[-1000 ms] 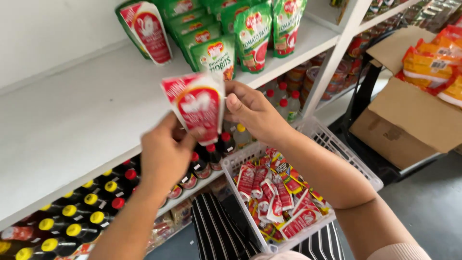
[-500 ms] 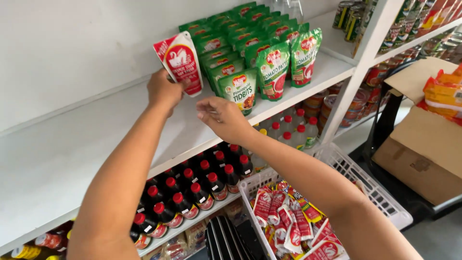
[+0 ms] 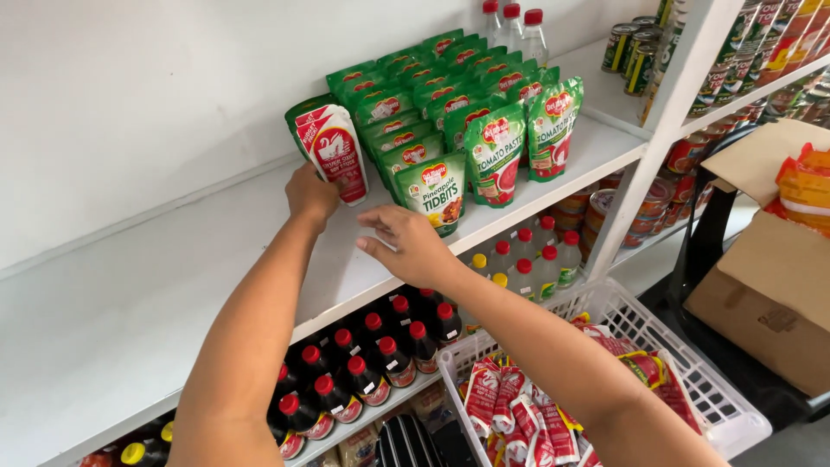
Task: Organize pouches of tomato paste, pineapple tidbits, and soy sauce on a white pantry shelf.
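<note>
Left hand (image 3: pixel 311 195) is clamped on the bottom edge of a red-and-white pouch (image 3: pixel 333 154), holding it upright on the white shelf (image 3: pixel 112 303). The pouch stands directly above the hand, tilted slightly back. At least one more red-and-white pouch sits right behind it, touching.

Right hand (image 3: pixel 406 245) is just beside the left one, toward the right and slightly nearer the camera. Fingers (image 3: pixel 380 216) are spread apart and loosely curled, gripping nothing; they hover over the shelf edge, pointing at the pouch. Can't tell if the palm touches the shelf.

Just right of the held pouch: rows of green pouches (image 3: pixel 432 186), upright, packed several deep; the nearest one is close beyond the right hand's fingertips.

Below both hands, on the lower shelf: dark bottles with red caps (image 3: pixel 363 363). Below the right forearm: a white wire basket (image 3: pixel 692 380) with more red-and-white pouches (image 3: pixel 519 415) lying loose in it. Far right of the hands: an open cardboard box (image 3: pixel 769 303).
</note>
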